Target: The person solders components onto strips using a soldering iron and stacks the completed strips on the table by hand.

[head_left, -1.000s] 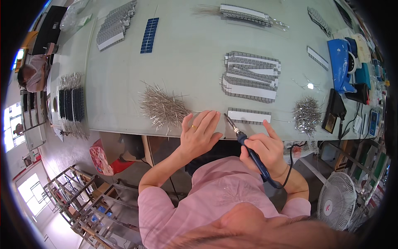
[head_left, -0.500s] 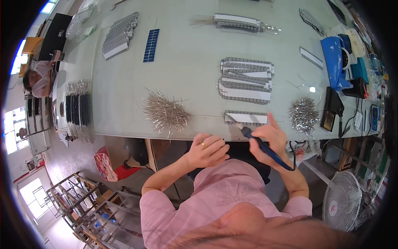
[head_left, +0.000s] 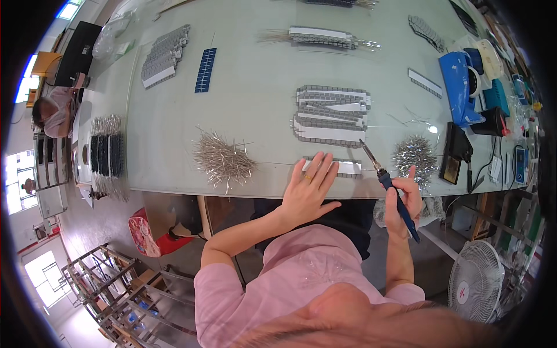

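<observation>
My left hand (head_left: 313, 181) lies flat with its fingers stretched over the left part of a narrow grey-and-white strip (head_left: 348, 167) near the table's front edge. A thin wire reaches left from that strip. In my right hand (head_left: 404, 203) is a soldering iron (head_left: 390, 181) with a dark blue handle, its metal tip pointing up and left, off the strip. Beyond the strip lies a stack of similar grey-and-white strips (head_left: 332, 134). Loose silvery wire pieces form one pile (head_left: 223, 158) on the left and a shinier pile (head_left: 415, 158) close to my right hand.
Further strip bundles (head_left: 322, 38) and a blue gridded strip (head_left: 205, 71) lie toward the back. At the right stand a blue plastic-wrapped item (head_left: 458, 87) and a dark tray (head_left: 454, 156). A white fan (head_left: 476, 281) is low right. Another person (head_left: 55, 113) sits far left.
My left hand has gone from curled at the table edge to flat on the strip. My right hand has moved right, lifting the soldering iron's tip off the strip.
</observation>
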